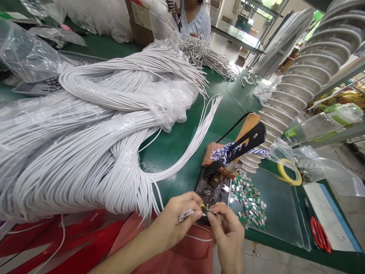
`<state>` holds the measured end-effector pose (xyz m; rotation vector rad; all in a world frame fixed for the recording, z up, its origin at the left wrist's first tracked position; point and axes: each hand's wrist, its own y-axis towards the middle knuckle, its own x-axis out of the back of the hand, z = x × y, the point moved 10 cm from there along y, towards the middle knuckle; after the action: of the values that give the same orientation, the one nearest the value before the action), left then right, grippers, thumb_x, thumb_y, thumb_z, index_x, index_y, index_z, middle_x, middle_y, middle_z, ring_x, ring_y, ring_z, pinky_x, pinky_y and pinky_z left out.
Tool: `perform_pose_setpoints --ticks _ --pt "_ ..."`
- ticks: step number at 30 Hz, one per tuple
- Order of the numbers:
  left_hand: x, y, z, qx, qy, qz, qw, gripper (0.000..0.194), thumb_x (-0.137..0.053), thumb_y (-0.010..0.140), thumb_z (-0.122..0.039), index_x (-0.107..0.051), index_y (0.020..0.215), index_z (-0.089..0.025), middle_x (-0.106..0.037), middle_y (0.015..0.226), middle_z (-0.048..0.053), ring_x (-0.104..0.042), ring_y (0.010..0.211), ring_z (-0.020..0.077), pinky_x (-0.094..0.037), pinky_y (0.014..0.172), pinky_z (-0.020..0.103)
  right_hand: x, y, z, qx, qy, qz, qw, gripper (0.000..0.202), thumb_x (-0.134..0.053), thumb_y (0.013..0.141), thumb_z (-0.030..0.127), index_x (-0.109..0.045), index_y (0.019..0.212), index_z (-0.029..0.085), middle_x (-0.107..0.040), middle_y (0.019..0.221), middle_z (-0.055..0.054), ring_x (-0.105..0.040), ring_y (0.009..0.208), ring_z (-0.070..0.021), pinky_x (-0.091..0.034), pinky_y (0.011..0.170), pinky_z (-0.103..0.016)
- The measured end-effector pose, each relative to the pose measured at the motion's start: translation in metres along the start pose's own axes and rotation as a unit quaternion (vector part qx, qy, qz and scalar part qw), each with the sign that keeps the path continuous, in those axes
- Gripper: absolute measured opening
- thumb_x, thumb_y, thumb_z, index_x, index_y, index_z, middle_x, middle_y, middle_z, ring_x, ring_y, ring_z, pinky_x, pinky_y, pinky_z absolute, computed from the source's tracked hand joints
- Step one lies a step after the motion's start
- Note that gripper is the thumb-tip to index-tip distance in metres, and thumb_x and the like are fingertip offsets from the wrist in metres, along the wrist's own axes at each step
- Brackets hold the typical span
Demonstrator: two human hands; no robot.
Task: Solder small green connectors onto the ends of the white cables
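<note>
A green table (pixel 171 146) bears white cables (pixel 94 152), left-hand fingers (pixel 188 197) clamped on wire ends (pixel 186 215), right-hand fingers (pixel 219 209) on a small piece (pixel 207 208).

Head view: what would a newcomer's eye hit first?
Probably the huge heap of white cables filling the left side, then the ribbed hose slanting down from the upper right. Next, at bottom centre, the left hand and right hand meet at a small part, too small to identify. Just right of them lies a scatter of green-and-silver pieces.
</note>
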<state>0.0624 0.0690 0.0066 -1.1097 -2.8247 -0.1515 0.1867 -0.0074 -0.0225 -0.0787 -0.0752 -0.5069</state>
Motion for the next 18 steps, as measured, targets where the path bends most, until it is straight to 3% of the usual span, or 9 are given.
perform_pose_setpoints --ticks 8,14,18 --pt "0.007 0.004 -0.005 -0.011 -0.018 -0.044 0.999 0.025 -0.053 0.086 -0.014 -0.054 0.061 -0.015 -0.065 0.073 0.004 -0.060 0.066 0.0139 -0.047 0.065 0.022 0.008 -0.004 0.016 0.032 0.006 -0.056 0.998 0.014 -0.059 0.090 0.031 -0.055 0.080 0.021 -0.049 0.082 0.000 -0.047 0.065 -0.0119 -0.041 0.056 -0.020" --pt "0.007 0.005 -0.005 0.003 -0.023 -0.051 0.998 0.025 -0.054 0.084 -0.012 -0.055 0.060 -0.014 -0.065 0.075 0.004 -0.059 0.065 0.0127 -0.045 0.062 0.020 -0.001 -0.007 0.027 0.093 -0.039 -0.035 0.994 0.008 -0.062 0.087 0.019 -0.063 0.080 0.022 -0.060 0.088 -0.003 -0.058 0.085 -0.0167 -0.050 0.072 -0.023" --pt "0.008 0.007 -0.006 0.001 -0.026 -0.063 0.998 0.024 -0.053 0.084 -0.012 -0.053 0.059 -0.015 -0.063 0.073 0.004 -0.057 0.061 0.0118 -0.043 0.057 0.020 -0.001 -0.008 0.028 0.106 -0.047 -0.051 0.992 0.009 -0.062 0.087 0.015 -0.065 0.082 0.022 -0.063 0.091 -0.004 -0.061 0.087 -0.0160 -0.052 0.071 -0.022"
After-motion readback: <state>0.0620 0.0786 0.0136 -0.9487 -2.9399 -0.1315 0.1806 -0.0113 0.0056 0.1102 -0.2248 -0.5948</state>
